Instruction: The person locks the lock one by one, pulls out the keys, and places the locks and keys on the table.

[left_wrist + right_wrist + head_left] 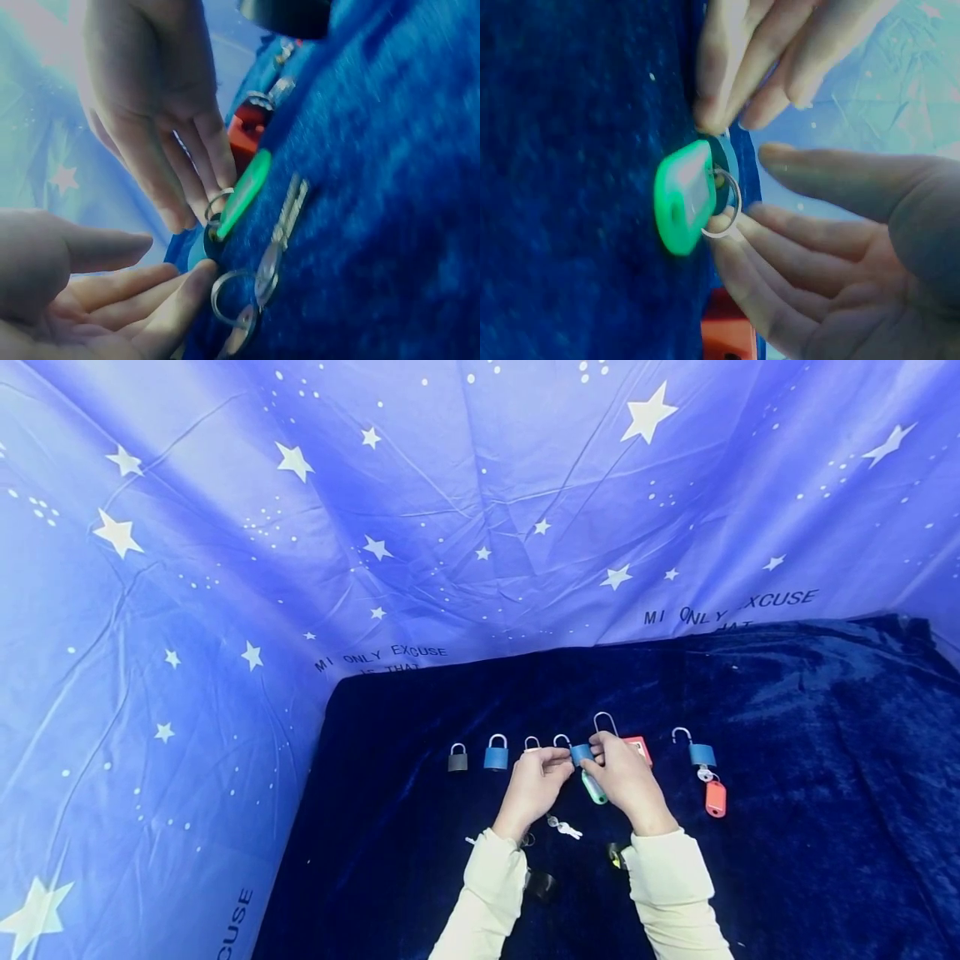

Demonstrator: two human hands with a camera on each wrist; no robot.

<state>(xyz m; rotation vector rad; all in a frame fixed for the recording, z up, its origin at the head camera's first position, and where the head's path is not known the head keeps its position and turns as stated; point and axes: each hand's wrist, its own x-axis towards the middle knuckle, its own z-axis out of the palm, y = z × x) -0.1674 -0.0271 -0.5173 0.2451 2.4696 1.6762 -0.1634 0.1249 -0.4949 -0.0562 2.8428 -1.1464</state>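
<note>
On the dark blue cloth (825,793), in the head view, padlocks stand in a row before a starred curtain (450,460). The blue padlock (581,755) under handling lies between the left hand (536,781) and the right hand (624,777), its shackle swung out to the left. A green tag (595,788) lies at its near side. To the left are a dark grey padlock (457,762), a second blue padlock (496,757) and a padlock mostly covered by the left hand. To the right are a red padlock (640,748), partly behind the right hand, and a third blue padlock (702,754) bearing a red tag (716,799). Loose keys (566,828) lie nearer the person.

In the left wrist view, the left hand's fingers are extended, thumb well apart, fingertips at the padlock's edge. The padlock is largely hidden; the green tag leans out from it on a metal ring (219,201). The loose keys lie just beside, on their own ring.

In the right wrist view, the right hand's fingers are likewise straight, touching the padlock's side, thumb apart. The left fingertips meet its opposite end. Neither hand is curled round it. The red padlock shows at the lower edge.
</note>
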